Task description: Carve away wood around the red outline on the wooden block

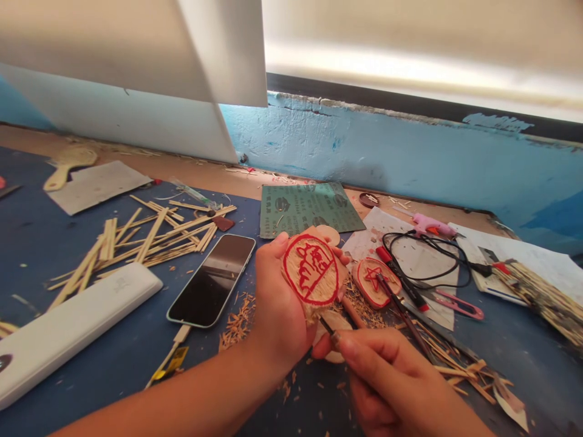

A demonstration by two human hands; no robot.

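My left hand (273, 303) is wrapped around a carved wooden piece (314, 267) with a red ring and a red drawing on its face. Its lower edge is rough with pale fibres. In my right hand (392, 370) is a thin carving tool (327, 325) with a dark shaft, its tip close to that lower edge; I cannot tell whether it touches. Beside my left hand, to the right, lies another wooden piece (364, 290) with a red star and red outline. Wood shavings (239, 318) are scattered beneath both hands.
A phone (214, 279) with a cable, a white power bank (82, 328) and loose wooden sticks (150, 237) lie at the left. Green sandpaper (310, 209) is behind my hands. On the right are a pink glue gun (430, 226), a black cable (426, 261) and a red-and-black marker (401, 279).
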